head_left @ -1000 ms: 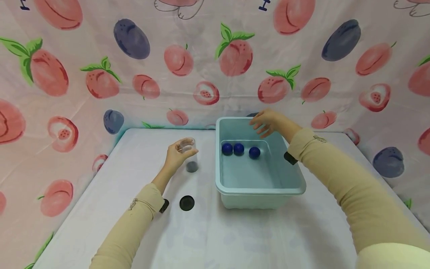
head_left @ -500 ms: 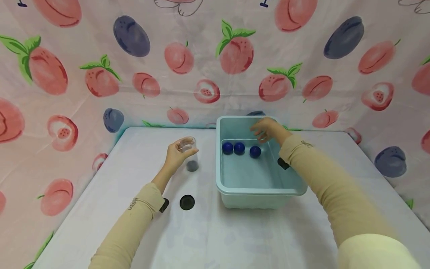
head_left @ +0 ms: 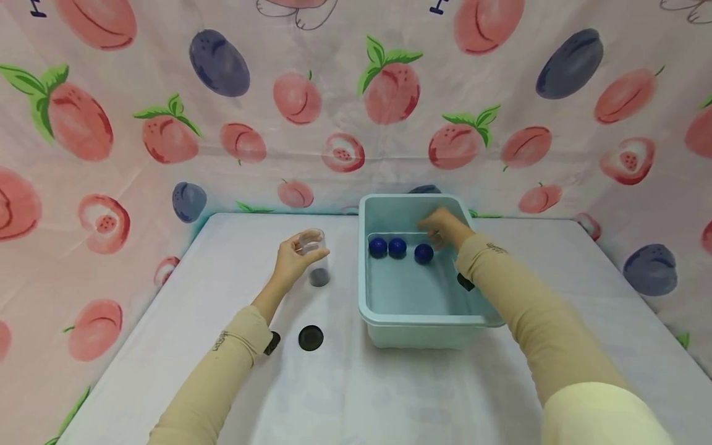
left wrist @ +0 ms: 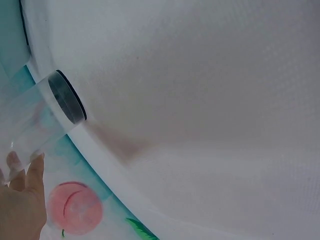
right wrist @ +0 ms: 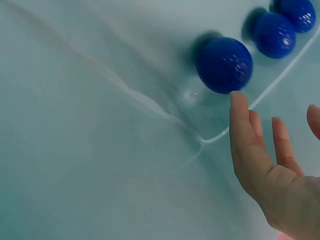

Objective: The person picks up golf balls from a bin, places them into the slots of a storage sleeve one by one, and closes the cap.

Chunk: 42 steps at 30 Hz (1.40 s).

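- fruit-print cloth backdrop [head_left: 334, 93] with peaches and plums behind and beside a white-covered table [head_left: 345, 395].
- left hand [head_left: 292, 262]: fingers curled around the rim of a clear plastic cup with a dark base [head_left: 317, 258], gripping it from the side. left wrist view shows the cup [left wrist: 40, 120] with fingertips [left wrist: 35, 167] at its mouth end.
- cup stands upright on the table, long axis vertical, mouth up, just left of a light teal rectangular plastic tub [head_left: 428, 318].
- right hand [head_left: 442, 225]: inside the tub, fingers straight and slightly spread, holding nothing. right wrist view: one fingertip [right wrist: 239, 102] just beside the nearest dark blue ball [right wrist: 224, 65]; contact can't be confirmed.
- three blue balls in a row along the tub's far floor edge: two close together [head_left: 378, 247] [head_left: 397, 247], third [head_left: 423, 253] slightly apart to the right, closest to the right hand.
- vs 1.0 s ago: right hand was above the tub's far rim, now lower, down inside by the third ball. left hand, cup and balls unchanged.
- small black round disc [head_left: 310, 337] lies flat on the table near the left forearm.
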Available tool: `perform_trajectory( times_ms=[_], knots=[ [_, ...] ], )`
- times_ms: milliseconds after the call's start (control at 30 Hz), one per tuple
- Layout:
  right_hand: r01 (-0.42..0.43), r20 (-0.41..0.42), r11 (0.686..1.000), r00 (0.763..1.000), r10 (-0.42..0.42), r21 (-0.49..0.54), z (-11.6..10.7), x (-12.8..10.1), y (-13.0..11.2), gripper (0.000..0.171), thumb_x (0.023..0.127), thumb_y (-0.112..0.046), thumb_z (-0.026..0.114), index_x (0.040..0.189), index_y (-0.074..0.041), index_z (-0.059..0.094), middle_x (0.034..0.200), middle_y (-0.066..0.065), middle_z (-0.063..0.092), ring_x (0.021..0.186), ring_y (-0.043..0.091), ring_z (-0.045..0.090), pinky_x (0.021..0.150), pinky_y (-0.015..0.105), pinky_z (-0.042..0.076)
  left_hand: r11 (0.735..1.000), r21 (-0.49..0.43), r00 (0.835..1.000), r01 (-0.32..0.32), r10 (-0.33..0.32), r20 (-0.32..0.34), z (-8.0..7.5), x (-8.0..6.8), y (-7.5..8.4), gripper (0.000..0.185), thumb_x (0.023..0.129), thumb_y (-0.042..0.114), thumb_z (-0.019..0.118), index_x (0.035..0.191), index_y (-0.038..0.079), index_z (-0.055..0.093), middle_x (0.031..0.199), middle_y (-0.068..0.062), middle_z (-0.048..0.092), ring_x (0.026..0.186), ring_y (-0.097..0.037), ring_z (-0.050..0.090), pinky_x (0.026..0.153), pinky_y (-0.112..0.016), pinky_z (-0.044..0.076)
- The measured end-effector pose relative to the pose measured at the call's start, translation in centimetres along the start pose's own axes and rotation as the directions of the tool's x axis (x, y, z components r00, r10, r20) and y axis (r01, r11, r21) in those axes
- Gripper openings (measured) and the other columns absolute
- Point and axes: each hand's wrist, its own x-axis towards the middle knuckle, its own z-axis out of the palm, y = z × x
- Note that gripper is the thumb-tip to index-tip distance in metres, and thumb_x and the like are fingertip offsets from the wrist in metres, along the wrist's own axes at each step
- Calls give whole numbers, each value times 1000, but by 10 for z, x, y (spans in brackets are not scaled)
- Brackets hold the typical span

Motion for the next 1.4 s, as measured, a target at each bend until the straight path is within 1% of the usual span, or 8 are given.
perform_trajectory(
  times_ms=[167,333,500,700,800,833,1100,1400],
  knots=[
    [-54,1,998,999,54,-15,1,100,39,75,70,-17,80,128,2,36,98,24,57,86,42,60,68,57,55,999,-29,1000,20,-19,20,0,-1,7,42,80,12,75,119,4,61,122,-19,62,116,-32,58,105,-41,42],
    [-73,-18,997,997,72,-36,11,128,55,71,69,-17,80,124,0,38,95,22,56,80,42,60,62,55,55,999,-14,999,30,-30,30,-1,-11,26,41,82,7,72,120,0,59,123,-23,60,118,-36,56,106,-43,39],
    [-70,-71,993,995,64,-93,22,105,46,53,78,-16,74,117,1,43,99,21,55,84,41,59,65,52,56,998,-11,998,60,-60,19,-2,-14,32,42,81,7,72,120,0,59,124,-24,60,117,-35,57,105,-42,41],
    [-40,-30,979,999,35,-199,28,-24,5,48,82,-5,67,120,13,45,118,29,51,99,40,59,72,43,58,998,-28,998,60,-60,21,-2,-8,19,43,80,8,73,120,1,59,127,-20,59,120,-33,55,105,-40,42],
    [-55,-11,975,998,54,-215,32,-38,2,59,81,-1,67,129,15,38,132,30,45,116,42,53,80,44,57,998,-30,999,51,-51,17,-1,-2,6,44,80,10,75,120,3,60,128,-18,59,120,-31,55,105,-39,42],
    [-57,-19,975,998,54,-216,34,-61,-4,57,83,2,64,130,14,36,134,29,44,120,41,50,84,44,55,998,-30,999,49,-49,15,-1,0,2,44,80,11,75,120,4,60,127,-17,60,120,-30,56,104,-39,43],
    [-79,-2,971,997,81,-224,32,23,22,69,76,-2,74,130,11,34,127,29,46,112,42,53,69,44,58,1000,-13,1000,25,-25,1,1,1,1,41,78,15,77,116,8,62,121,-16,63,115,-28,59,104,-39,42],
    [-42,1,990,999,42,-134,31,76,33,66,77,-4,73,129,5,33,123,25,46,100,41,58,66,42,59,1000,2,1000,6,-6,-16,0,1,-1,41,77,20,78,115,13,64,116,-8,67,113,-27,61,98,-39,47]
  ],
)
